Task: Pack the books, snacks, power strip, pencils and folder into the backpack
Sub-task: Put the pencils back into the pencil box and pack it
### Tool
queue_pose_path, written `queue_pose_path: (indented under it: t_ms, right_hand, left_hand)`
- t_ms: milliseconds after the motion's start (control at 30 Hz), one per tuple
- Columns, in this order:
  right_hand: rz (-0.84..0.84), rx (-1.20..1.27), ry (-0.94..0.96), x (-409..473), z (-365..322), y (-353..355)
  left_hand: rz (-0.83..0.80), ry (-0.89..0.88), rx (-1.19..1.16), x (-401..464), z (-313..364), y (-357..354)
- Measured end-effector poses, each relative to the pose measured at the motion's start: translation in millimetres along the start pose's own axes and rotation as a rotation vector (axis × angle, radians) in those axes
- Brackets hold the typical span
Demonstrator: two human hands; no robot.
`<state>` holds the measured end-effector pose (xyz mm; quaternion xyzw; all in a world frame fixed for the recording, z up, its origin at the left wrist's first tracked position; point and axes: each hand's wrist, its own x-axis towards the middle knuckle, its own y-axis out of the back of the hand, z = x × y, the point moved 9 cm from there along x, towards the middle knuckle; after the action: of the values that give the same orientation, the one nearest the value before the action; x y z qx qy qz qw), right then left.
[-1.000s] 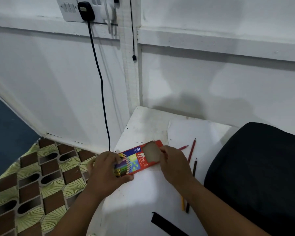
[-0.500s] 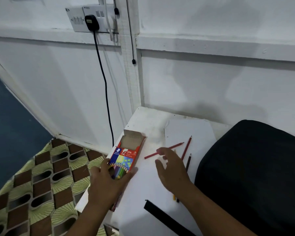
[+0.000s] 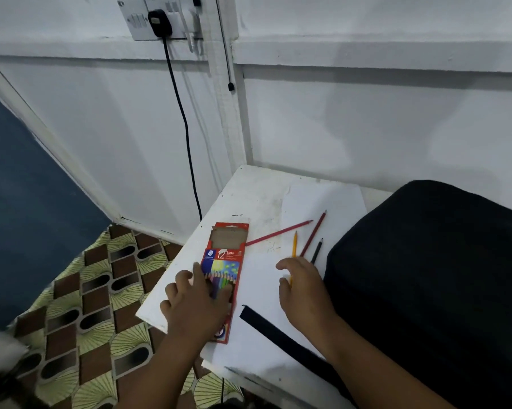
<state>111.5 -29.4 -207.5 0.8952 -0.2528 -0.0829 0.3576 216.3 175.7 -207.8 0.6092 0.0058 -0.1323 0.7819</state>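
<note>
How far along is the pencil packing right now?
Nothing looks packed yet. In hand: the left hand rests on the open pencil box, and the right hand reaches the yellow pencil. Left: three more loose pencils on the table, then into the black backpack.

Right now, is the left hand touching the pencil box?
Touching. In the head view the left hand lies on the pencil box, its fingers overlapping the printed front.
</note>
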Motion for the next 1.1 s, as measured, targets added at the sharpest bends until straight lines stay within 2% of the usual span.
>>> queue_pose_path:
  t_ms: [200, 433, 567, 700, 800, 900, 967, 1100]
  right_hand:
    - [-0.046, -0.054, -0.056, -3, 9, 5]
    - [-0.003, -0.143, -0.176, 4, 10, 5]
    - [0.053, -0.161, -0.296, 11, 13, 6]
    - [0.121, -0.178, -0.407, 11, 15, 9]
    - [0.177, -0.1, -0.473, 6, 14, 12]
    - [0.302, 0.024, -0.521, -6, 9, 16]
    - [0.389, 0.104, -0.534, -14, 5, 18]
    - [0.506, 0.24, -0.528, -22, -4, 19]
  left_hand:
    - [0.122, -0.25, -0.122, 11, 36, 21]
    - [0.07, -0.641, -0.096, 46, 117, 12]
    - [-0.03, -0.728, 0.043, 73, 141, -10]
    - [-0.051, -0.811, 0.188, 89, 149, -21]
    - [-0.057, -0.842, 0.223, 99, 153, -23]
    - [-0.052, -0.877, 0.211, 104, 159, -23]
    - [-0.051, -0.885, 0.135, 106, 162, -18]
    - [-0.184, -0.859, -0.346, 107, 157, 8]
